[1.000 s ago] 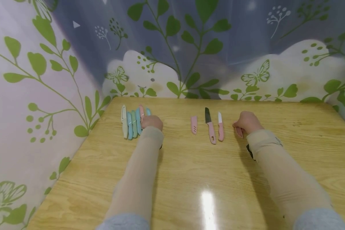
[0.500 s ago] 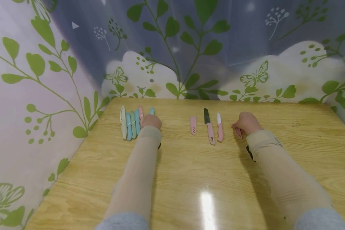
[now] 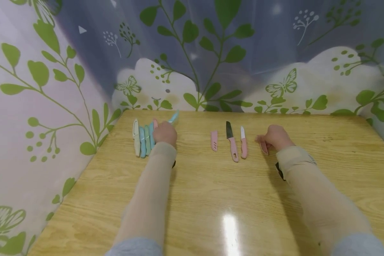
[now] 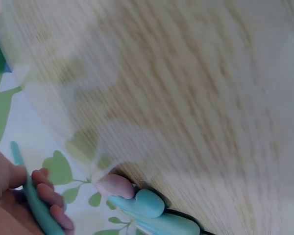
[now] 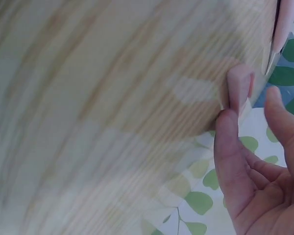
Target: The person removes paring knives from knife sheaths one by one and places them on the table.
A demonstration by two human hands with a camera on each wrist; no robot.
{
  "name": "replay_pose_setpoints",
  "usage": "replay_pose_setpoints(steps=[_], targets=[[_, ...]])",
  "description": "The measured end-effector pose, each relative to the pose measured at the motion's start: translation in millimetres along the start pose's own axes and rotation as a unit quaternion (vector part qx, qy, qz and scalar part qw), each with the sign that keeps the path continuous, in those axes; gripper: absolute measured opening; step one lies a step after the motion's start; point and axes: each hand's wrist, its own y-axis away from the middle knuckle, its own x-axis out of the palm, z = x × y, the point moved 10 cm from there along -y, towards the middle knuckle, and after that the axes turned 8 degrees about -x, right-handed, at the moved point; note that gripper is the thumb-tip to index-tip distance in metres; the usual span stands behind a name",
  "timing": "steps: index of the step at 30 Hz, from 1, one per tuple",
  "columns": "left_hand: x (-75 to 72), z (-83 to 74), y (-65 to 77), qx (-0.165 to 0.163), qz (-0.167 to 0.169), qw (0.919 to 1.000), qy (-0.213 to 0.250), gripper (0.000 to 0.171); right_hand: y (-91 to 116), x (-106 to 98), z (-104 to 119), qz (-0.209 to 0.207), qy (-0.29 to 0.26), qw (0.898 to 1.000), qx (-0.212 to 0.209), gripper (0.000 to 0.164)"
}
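Observation:
My left hand [image 3: 165, 133] holds a slim blue knife [image 3: 174, 117] at the far left of the table, pinched between thumb and fingers in the left wrist view. Beside that hand a row of knives lies side by side: cream [image 3: 136, 142], blue [image 3: 142, 143], green [image 3: 147, 141], another blue and a pink one [image 3: 155, 123], partly covered by the hand. At the right, my right hand [image 3: 277, 136] is at a pink knife sheath [image 3: 264, 146]. The right wrist view shows its index fingertip touching the sheath's end, with the thumb standing apart.
Between the hands lie a pink sheath with slots [image 3: 214, 140], a pink-handled knife with a dark blade [image 3: 233, 147] and a smaller pink-handled knife with a white blade [image 3: 244, 146]. Leaf-patterned cloth [image 3: 217, 71] rises behind the wooden table [image 3: 204, 192].
My left hand has taken the blue knife from the row's right end; its tip has swung up and to the right. The right hand stays by the pink sheath.

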Motion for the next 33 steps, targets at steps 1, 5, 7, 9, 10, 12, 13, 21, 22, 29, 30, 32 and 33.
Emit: replay_pose_setpoints(steps=[1, 5, 7, 9, 10, 12, 13, 21, 22, 29, 30, 32, 33], targets=[[-3.4, -0.3, 0.4, 0.003, -0.013, 0.9999, 0.003, 0.033, 0, -3, 0, -0.005, 0.01, 1.0, 0.002, 0.055], [-11.5, -9.9, 4.4, 0.047, -0.045, 0.9977, -0.018, 0.029, 2, -14, -3, -0.02, 0.056, 0.998, 0.015, 0.062], [-13.9, -16.9, 8.0, 0.067, -0.05, 0.9965, -0.007, 0.03, 3, -19, -2, -0.02, 0.064, 0.998, 0.01, 0.067], [-15.4, -26.7, 11.9, 0.087, -0.048, 0.9949, 0.022, 0.032, 6, -21, 0, -0.007, 0.066, 0.998, 0.008, 0.073], [-15.8, -31.7, 13.8, 0.092, -0.045, 0.9939, 0.041, 0.033, 7, -22, 1, 0.001, 0.062, 0.998, 0.006, 0.078], [-16.6, -43.2, 18.1, 0.106, -0.04, 0.9918, 0.06, 0.035, 8, -21, 4, 0.018, 0.056, 0.998, -0.002, 0.088], [-16.3, -49.2, 20.3, 0.114, -0.037, 0.9908, 0.064, 0.036, 9, -21, 5, 0.026, 0.053, 0.998, -0.006, 0.092], [-12.1, -89.8, 42.8, 0.172, -0.041, 0.9835, 0.037, 0.037, 18, -16, 23, 0.019, 0.088, 0.992, -0.093, 0.099], [-10.5, -95.1, 46.4, 0.186, -0.04, 0.9812, 0.032, 0.037, 20, -15, 26, 0.014, 0.099, 0.989, -0.109, 0.098], [-4.1, -128.1, 74.3, 0.264, -0.035, 0.9638, -0.001, 0.038, 32, -11, 39, 0.006, 0.145, 0.976, -0.16, 0.104], [-4.2, -132.2, 78.1, 0.271, -0.037, 0.9618, -0.004, 0.038, 33, -11, 40, 0.006, 0.146, 0.976, -0.161, 0.104], [-5.2, -140.4, 85.4, 0.284, -0.043, 0.9579, -0.009, 0.038, 36, -10, 42, 0.007, 0.147, 0.975, -0.165, 0.104], [-5.5, -144.1, 89.0, 0.289, -0.045, 0.9562, -0.014, 0.038, 38, -10, 44, 0.006, 0.146, 0.975, -0.167, 0.104]])
